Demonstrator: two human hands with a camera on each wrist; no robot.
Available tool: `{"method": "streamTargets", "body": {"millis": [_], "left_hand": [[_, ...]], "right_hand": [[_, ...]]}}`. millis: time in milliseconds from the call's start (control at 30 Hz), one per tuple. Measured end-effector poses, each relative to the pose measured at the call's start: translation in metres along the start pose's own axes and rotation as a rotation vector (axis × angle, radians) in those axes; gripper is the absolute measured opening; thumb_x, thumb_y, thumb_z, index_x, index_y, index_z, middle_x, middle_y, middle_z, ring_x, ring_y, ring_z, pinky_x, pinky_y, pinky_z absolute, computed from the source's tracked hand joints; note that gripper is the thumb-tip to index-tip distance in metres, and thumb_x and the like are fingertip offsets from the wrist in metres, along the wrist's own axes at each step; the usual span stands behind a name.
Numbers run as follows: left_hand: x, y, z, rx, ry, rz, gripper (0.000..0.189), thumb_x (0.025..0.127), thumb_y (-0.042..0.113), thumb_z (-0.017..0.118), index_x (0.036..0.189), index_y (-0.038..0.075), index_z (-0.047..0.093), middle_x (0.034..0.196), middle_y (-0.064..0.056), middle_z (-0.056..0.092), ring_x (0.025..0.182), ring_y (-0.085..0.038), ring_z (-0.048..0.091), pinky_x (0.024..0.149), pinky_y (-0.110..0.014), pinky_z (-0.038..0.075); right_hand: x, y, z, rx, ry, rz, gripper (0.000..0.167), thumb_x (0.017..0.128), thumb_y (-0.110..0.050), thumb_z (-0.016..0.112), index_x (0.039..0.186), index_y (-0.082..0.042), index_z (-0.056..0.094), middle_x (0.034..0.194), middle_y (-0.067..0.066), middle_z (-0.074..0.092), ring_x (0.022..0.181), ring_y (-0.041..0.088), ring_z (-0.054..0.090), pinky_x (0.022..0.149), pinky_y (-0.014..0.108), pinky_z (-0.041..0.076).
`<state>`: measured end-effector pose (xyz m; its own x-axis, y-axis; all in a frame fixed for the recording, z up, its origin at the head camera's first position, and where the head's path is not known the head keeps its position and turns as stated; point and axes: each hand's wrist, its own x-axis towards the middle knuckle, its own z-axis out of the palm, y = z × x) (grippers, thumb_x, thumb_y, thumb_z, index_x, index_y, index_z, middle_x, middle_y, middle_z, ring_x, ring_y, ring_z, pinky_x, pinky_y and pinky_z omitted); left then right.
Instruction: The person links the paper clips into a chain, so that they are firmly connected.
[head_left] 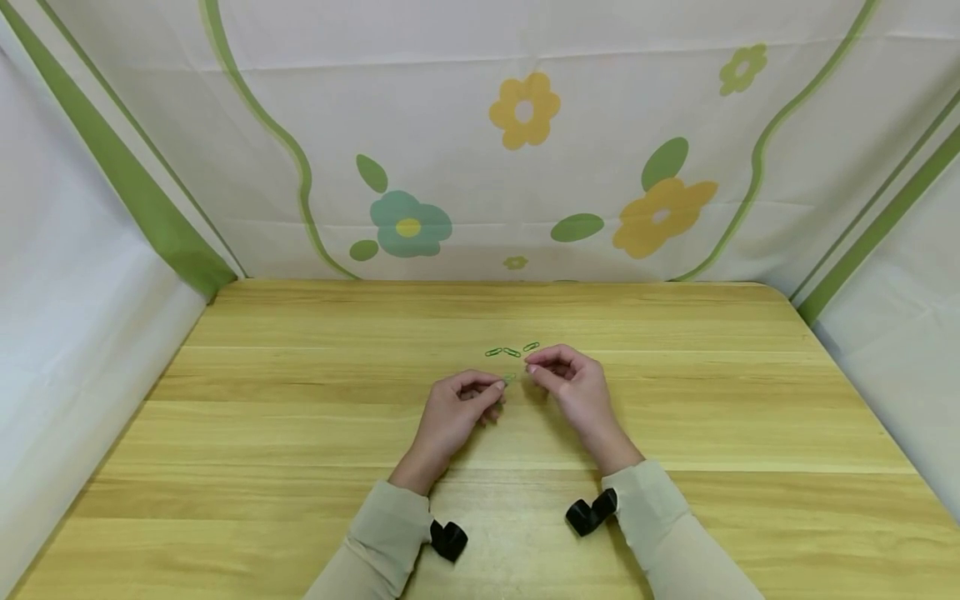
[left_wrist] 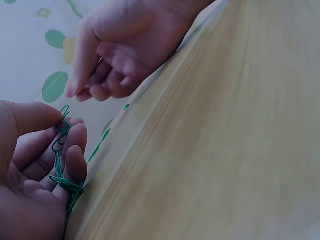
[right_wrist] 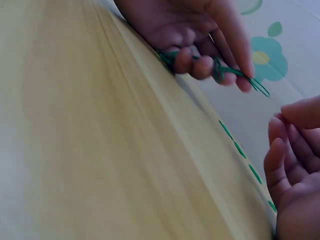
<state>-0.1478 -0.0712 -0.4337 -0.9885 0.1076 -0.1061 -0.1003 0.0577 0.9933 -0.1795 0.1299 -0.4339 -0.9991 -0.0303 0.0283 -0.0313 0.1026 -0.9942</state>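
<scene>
My left hand point(head_left: 459, 408) pinches the end of a chain of green paper clips point(left_wrist: 59, 160) between thumb and forefinger. One clip's loop sticks out past those fingertips, pointing toward the right hand. In the left wrist view the rest of the chain hangs down over the palm, tangled by the lower fingers. My right hand point(head_left: 583, 396) is a short way to the right, its fingers curled and its thumb and forefinger tips together. No clip shows between them. Loose green paper clips point(head_left: 512, 352) lie on the table just beyond both hands.
The wooden table point(head_left: 262, 467) reaches back to a pale curtain point(head_left: 465, 108) printed with flowers. More white cloth hangs at the left and right sides. A black wrist camera point(head_left: 448, 541) sits at the left cuff, another black camera point(head_left: 591, 512) at the right.
</scene>
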Motion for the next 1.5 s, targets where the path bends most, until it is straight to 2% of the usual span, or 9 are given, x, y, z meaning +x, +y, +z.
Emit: {"method": "streamTargets", "body": {"millis": [300, 533, 667, 767, 900, 1067, 1167, 1267, 1500], "left_hand": [[-0.001, 0.001, 0.0, 0.003, 0.005, -0.011, 0.02, 0.105, 0.018, 0.072, 0.116, 0.003, 0.078, 0.1, -0.019, 0.078, 0.075, -0.015, 0.069, 0.067, -0.025, 0.057], [-0.002, 0.001, 0.0, -0.011, 0.01, -0.009, 0.02, 0.105, 0.017, 0.072, 0.116, 0.002, 0.078, 0.1, -0.02, 0.078, 0.075, -0.016, 0.069, 0.067, -0.025, 0.057], [-0.002, 0.0, 0.0, -0.015, 0.007, -0.007, 0.02, 0.104, 0.018, 0.072, 0.116, 0.002, 0.078, 0.1, -0.02, 0.078, 0.076, -0.016, 0.069, 0.068, -0.026, 0.058], [-0.002, 0.0, 0.0, -0.014, 0.009, -0.006, 0.02, 0.104, 0.018, 0.072, 0.116, 0.002, 0.078, 0.1, -0.02, 0.078, 0.076, -0.016, 0.069, 0.067, -0.026, 0.058], [-0.002, 0.0, 0.0, -0.01, 0.012, -0.005, 0.02, 0.104, 0.017, 0.072, 0.116, 0.002, 0.078, 0.099, -0.019, 0.078, 0.075, -0.016, 0.069, 0.067, -0.026, 0.058], [-0.001, 0.0, 0.0, -0.005, 0.008, -0.012, 0.02, 0.104, 0.018, 0.072, 0.116, 0.003, 0.078, 0.1, -0.018, 0.078, 0.075, -0.016, 0.069, 0.068, -0.026, 0.058], [0.0, 0.0, 0.0, -0.006, 0.011, -0.016, 0.02, 0.104, 0.019, 0.073, 0.116, 0.003, 0.078, 0.101, -0.019, 0.078, 0.075, -0.016, 0.069, 0.068, -0.027, 0.058], [0.0, 0.0, 0.0, -0.008, 0.012, -0.019, 0.02, 0.104, 0.019, 0.073, 0.116, 0.003, 0.078, 0.101, -0.019, 0.078, 0.075, -0.016, 0.069, 0.068, -0.027, 0.058], [-0.001, 0.0, 0.0, -0.014, 0.006, -0.017, 0.021, 0.105, 0.018, 0.072, 0.116, 0.002, 0.077, 0.102, -0.02, 0.078, 0.075, -0.016, 0.068, 0.067, -0.026, 0.058]], "right_hand": [[0.011, 0.003, -0.025, 0.049, 0.23, 0.023, 0.019, 0.098, -0.002, 0.073, 0.113, 0.009, 0.073, 0.084, -0.008, 0.073, 0.074, 0.008, 0.068, 0.069, 0.021, 0.057], [0.015, 0.004, -0.036, 0.051, 0.289, 0.079, 0.021, 0.1, -0.005, 0.072, 0.117, 0.008, 0.073, 0.087, -0.011, 0.072, 0.076, 0.009, 0.068, 0.07, 0.02, 0.058], [0.015, 0.004, -0.036, 0.013, 0.308, 0.105, 0.019, 0.1, -0.005, 0.072, 0.116, 0.005, 0.074, 0.088, -0.008, 0.072, 0.077, 0.011, 0.068, 0.069, 0.02, 0.058], [0.016, 0.004, -0.035, -0.137, 0.295, 0.116, 0.016, 0.1, -0.009, 0.072, 0.113, 0.0, 0.076, 0.093, -0.001, 0.073, 0.079, 0.011, 0.066, 0.069, 0.019, 0.056], [0.016, 0.002, -0.032, -0.405, 0.254, 0.119, 0.017, 0.099, -0.019, 0.074, 0.11, -0.007, 0.077, 0.101, 0.007, 0.076, 0.085, 0.015, 0.066, 0.074, 0.021, 0.053], [0.019, -0.003, -0.031, -0.607, 0.209, 0.132, 0.028, 0.096, -0.035, 0.08, 0.105, -0.009, 0.076, 0.098, 0.01, 0.077, 0.084, 0.022, 0.069, 0.073, 0.029, 0.052], [0.023, -0.008, -0.03, -0.688, 0.16, 0.136, 0.03, 0.096, -0.037, 0.08, 0.102, -0.008, 0.076, 0.096, 0.011, 0.079, 0.083, 0.023, 0.072, 0.07, 0.031, 0.053], [0.025, -0.012, -0.029, -0.742, 0.123, 0.136, 0.026, 0.097, -0.033, 0.079, 0.1, -0.007, 0.077, 0.094, 0.011, 0.08, 0.081, 0.023, 0.073, 0.071, 0.033, 0.054], [0.025, -0.015, -0.028, -0.787, 0.106, 0.144, 0.023, 0.101, -0.029, 0.075, 0.097, -0.008, 0.08, 0.095, 0.01, 0.08, 0.08, 0.024, 0.071, 0.077, 0.043, 0.058]]}}
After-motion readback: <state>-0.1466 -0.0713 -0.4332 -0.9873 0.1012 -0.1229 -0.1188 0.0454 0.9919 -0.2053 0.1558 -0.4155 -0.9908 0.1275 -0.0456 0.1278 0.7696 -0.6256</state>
